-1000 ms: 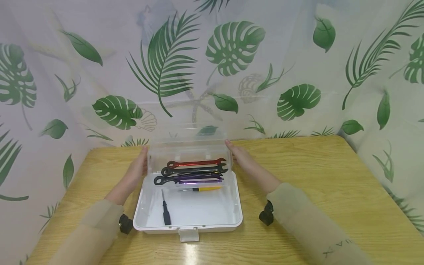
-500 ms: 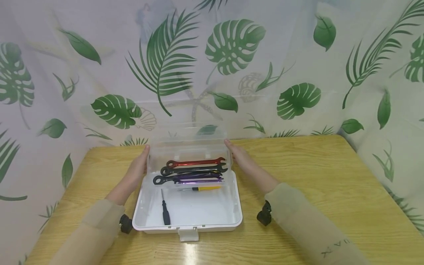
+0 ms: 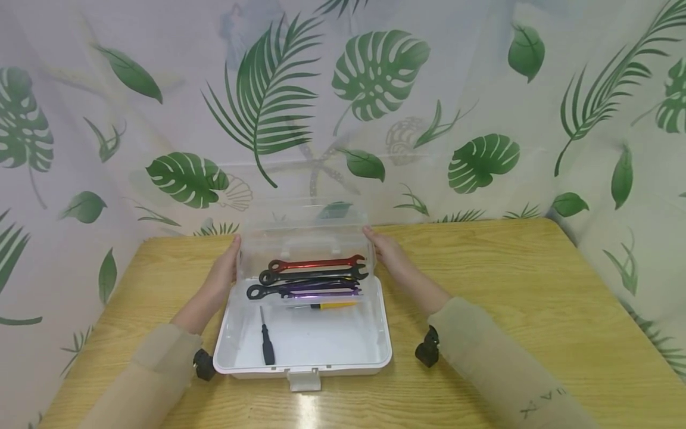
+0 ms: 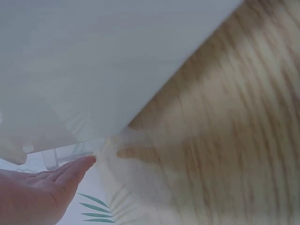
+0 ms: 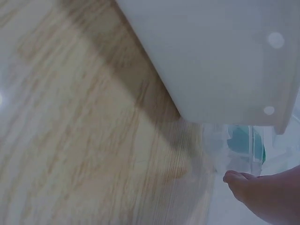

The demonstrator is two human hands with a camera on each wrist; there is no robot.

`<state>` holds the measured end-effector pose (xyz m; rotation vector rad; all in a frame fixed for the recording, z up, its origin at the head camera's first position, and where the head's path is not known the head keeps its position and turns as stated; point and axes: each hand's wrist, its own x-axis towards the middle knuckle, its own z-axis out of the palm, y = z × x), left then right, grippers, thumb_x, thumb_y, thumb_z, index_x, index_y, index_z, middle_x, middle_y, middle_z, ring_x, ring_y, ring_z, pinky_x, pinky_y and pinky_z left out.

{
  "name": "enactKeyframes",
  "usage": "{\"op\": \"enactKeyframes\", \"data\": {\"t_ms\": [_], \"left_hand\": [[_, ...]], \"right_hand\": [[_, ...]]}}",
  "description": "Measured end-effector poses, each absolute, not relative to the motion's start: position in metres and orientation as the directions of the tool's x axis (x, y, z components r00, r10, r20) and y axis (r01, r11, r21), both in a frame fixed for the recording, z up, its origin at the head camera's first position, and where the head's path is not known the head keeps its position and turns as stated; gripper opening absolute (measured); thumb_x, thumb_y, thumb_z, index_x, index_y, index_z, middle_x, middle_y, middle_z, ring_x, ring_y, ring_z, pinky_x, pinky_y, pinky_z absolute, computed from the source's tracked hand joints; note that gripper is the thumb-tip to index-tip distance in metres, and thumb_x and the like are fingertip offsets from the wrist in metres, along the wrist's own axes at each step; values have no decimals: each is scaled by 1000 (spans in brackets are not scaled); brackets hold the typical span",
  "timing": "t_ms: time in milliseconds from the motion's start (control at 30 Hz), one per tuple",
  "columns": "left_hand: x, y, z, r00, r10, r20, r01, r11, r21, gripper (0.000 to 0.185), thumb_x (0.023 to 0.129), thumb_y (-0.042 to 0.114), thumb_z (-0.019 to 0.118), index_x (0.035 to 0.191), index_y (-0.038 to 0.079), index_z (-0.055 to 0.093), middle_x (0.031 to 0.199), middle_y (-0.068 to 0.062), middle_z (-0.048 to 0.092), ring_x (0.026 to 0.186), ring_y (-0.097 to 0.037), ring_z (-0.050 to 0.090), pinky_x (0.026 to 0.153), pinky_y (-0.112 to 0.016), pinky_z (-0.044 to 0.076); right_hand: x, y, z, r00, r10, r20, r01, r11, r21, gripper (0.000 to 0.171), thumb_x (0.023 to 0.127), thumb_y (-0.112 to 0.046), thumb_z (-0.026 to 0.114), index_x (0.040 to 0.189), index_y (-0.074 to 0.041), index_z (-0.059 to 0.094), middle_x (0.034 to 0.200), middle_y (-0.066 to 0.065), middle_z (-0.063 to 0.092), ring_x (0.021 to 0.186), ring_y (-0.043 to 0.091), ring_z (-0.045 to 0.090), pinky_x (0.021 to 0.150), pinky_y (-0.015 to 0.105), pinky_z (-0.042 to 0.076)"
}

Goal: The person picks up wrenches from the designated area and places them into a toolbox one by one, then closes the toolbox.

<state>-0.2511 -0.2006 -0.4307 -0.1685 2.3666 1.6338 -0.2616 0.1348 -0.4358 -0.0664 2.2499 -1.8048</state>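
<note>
Both arms reach forward from the lower corners of the head view toward its middle, converging slightly, each covered to the wrist by a beige sleeve. The left hand (image 3: 218, 275) lies left of centre, fingers straight and together, pointing up the frame, palm turned inward to the right. The right hand (image 3: 387, 255) lies right of centre, a mirror of it, fingers extended, palm facing left. A small black device sits under each wrist. In the left wrist view the left hand fills the lower left corner, fingers flat and outstretched. In the right wrist view only the right hand's fingertips (image 5: 239, 180) show, at the lower right.
</note>
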Motion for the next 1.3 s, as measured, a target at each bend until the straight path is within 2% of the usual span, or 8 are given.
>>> {"op": "enactKeyframes", "data": {"t_ms": [300,533,667,767,1033,1167,1300], "left_hand": [[-253,-204,-428,-949,67,-309,-291,192,937,79,111,51,21,170,3,4,177,-27,5,165,-45,11,138,-53,11],[-248,-209,-424,-959,123,-254,-237,138,962,77,110,47,21,170,0,5,177,-27,7,165,-46,10,138,-55,10],[-246,-212,-420,-966,149,-212,-193,134,972,74,111,44,19,169,0,7,177,-26,10,165,-44,10,138,-55,8],[-245,-213,-417,-968,155,-196,-172,156,973,74,111,44,19,170,2,7,177,-24,12,166,-43,10,138,-55,7],[-241,-213,-410,-978,147,-146,-117,191,975,71,112,42,17,168,-2,15,175,-26,17,165,-43,15,138,-56,9],[-238,-214,-407,-983,129,-131,-107,179,978,73,112,42,18,166,-7,16,175,-29,14,165,-44,11,137,-59,7],[-235,-215,-404,-985,105,-137,-117,182,976,74,112,42,19,165,-9,18,172,-32,20,163,-46,17,137,-57,9]], "right_hand": [[-261,136,-431,-966,-200,-165,131,174,-976,69,113,-39,36,161,11,30,173,26,25,164,41,22,137,51,17],[-258,138,-422,-964,-210,-165,118,217,-969,74,113,-42,37,164,9,23,175,25,21,165,40,18,137,49,16],[-257,138,-417,-971,-205,-126,82,212,-974,69,113,-40,39,163,6,31,170,26,35,163,39,26,137,53,16],[-255,137,-412,-973,-205,-102,59,206,-977,67,112,-38,41,163,4,32,168,26,39,161,40,29,136,56,17],[-250,139,-399,-981,-165,-97,46,291,-956,79,111,-40,45,164,11,20,174,27,20,165,42,18,137,52,15],[-247,139,-392,-984,-164,-68,19,282,-959,77,111,-37,46,163,14,21,173,29,22,164,43,20,137,52,17],[-243,139,-387,-986,-162,-43,-2,270,-963,73,111,-35,47,162,13,27,171,29,28,162,43,27,135,53,22]]}}
